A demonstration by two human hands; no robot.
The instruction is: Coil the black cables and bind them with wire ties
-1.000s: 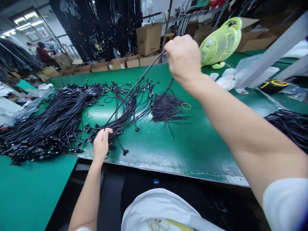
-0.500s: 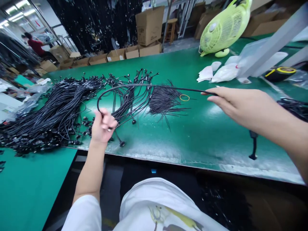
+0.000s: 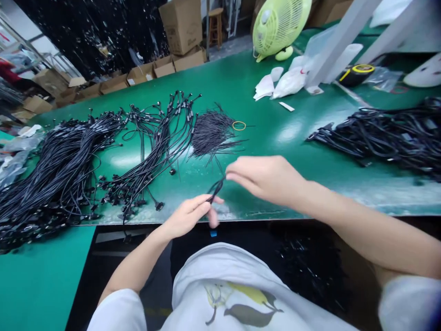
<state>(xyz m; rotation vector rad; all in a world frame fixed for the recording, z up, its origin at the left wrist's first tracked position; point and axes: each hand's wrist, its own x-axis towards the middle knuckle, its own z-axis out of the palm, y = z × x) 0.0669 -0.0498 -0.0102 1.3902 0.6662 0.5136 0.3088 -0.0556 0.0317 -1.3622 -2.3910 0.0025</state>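
A black cable is gathered in loops between my two hands, close to the table's front edge. My left hand is closed around its lower end. At the upper end, the fingers of my right hand pinch the loops; the cable's plugs are hidden. Behind my hands lies a bunch of short black ties, with a yellow rubber band at its right. Loose black cables with plugs are spread to the left of the ties.
A large pile of cables covers the left; another heap of black cables lies right. A green fan, white plastic bags, a tape measure and a grey post stand farther back. Cardboard boxes line the far edge.
My hands have come together from far apart, and the cable stretched between them is now folded into short loops. The view has shifted right, showing more of the right-hand cable heap.
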